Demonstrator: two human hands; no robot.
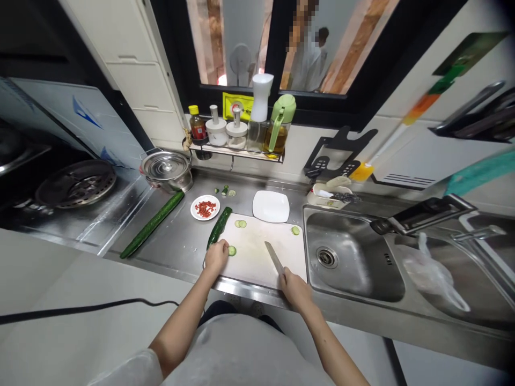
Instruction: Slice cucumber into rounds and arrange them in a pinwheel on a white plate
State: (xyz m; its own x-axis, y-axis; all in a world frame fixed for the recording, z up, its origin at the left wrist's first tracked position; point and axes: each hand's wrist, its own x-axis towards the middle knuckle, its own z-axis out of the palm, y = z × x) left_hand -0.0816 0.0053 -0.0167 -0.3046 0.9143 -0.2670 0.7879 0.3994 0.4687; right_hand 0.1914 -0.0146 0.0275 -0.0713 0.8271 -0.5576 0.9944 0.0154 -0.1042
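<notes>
A kitchen knife (275, 259) is in my right hand (296, 290), its blade over the right half of the white cutting board (257, 271). My left hand (216, 258) is closed at the board's left edge, and whatever its fingers may hold is hidden. Right beside those fingertips is a round cucumber slice (232, 251). A cut length of cucumber (219, 227) lies just beyond my left hand, along the board's left side. Farther back on the board are a few cucumber slices (241, 224), and another slice (295, 230) is near its right corner.
A white square plate (271, 206) stands behind the board. Left of it are a small plate (194, 213) of chopped red pieces, a whole cucumber (153, 225) and a lidded steel pot (173, 176). The sink (354, 262) borders the right side. A condiment rack (241, 152) hangs behind.
</notes>
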